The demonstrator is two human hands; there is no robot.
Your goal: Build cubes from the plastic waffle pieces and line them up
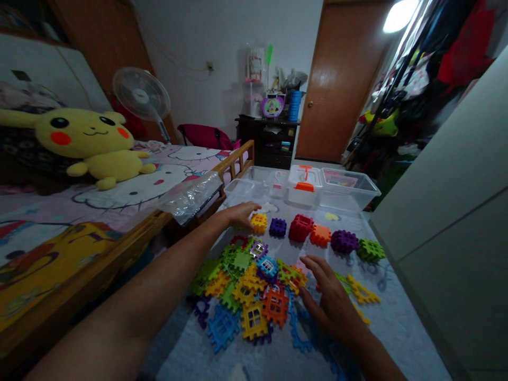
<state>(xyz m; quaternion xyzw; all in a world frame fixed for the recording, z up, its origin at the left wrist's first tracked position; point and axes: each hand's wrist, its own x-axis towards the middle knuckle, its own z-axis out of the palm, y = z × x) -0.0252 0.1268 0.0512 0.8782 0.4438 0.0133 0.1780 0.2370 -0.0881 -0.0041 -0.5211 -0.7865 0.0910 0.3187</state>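
A loose pile of plastic interlocking building pieces [242, 283] in many colours lies on the covered surface before me. Beyond it, same-coloured pieces stand in a row of stacks: yellow [259, 224], dark blue [278, 227], red [300, 227], orange [320, 235], purple [344, 241] and lime green [371, 250]. My left hand [240, 214] is at the left side of the yellow stack, thumb and fingers apart; whether it touches the stack is unclear. At the pile's right edge, my right hand [329, 299] is open, its fingertips near green and yellow pieces [292, 275].
Clear plastic boxes [349, 198] stand along the far end, one lidded with orange clips [305, 187]. To the left, a wooden bed rail [119, 248] borders the bed, with a yellow plush toy [99, 137] on it. A pale cabinet [448, 211] flanks the right side.
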